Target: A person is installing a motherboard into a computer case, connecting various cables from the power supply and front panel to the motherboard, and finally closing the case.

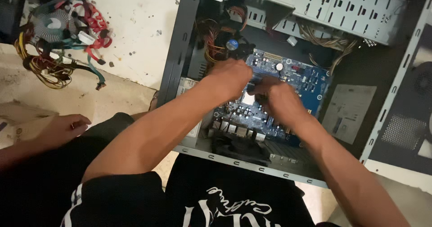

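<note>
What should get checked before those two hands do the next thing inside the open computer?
1. Both hands on the blue board: ok. The left hand and right hand are together over the motherboard.
2. What the fingers pinch: cannot tell; the hands cover it.
3. Case open with room to work: ok. The computer case lies open on its side.
4. Loose wires clear of the hands: not ok. The cable bundle hangs just above the left hand.
5. Other person's hand out of the way: ok. It rests well left of the case.
6. Spare fan and cables out of the way: ok; they lie on the floor at far left.
</note>
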